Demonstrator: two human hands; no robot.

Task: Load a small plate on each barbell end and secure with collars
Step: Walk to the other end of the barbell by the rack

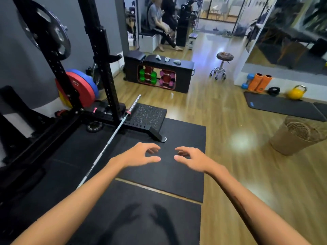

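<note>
A bare silver barbell [113,134] lies on the black floor mat [159,177], running from lower left to its far sleeve end by the rack foot, with no plate on that end. A small black plate [95,126] lies flat beside the rack base. Red, blue and yellow plates [80,89] hang on the rack's storage pegs at the left. My left hand [141,153] and my right hand [189,159] are stretched out side by side over the mat, to the right of the bar. Both have curled, parted fingers and hold nothing. I see no collars clearly.
The black power rack [99,55] with a large black plate [45,28] stands at the left. A bench-box with dumbbells [157,76], a stool [223,64], a woven basket [299,137], a yellow kettlebell [297,92] and foam rollers stand on the wood floor. People sit at the back.
</note>
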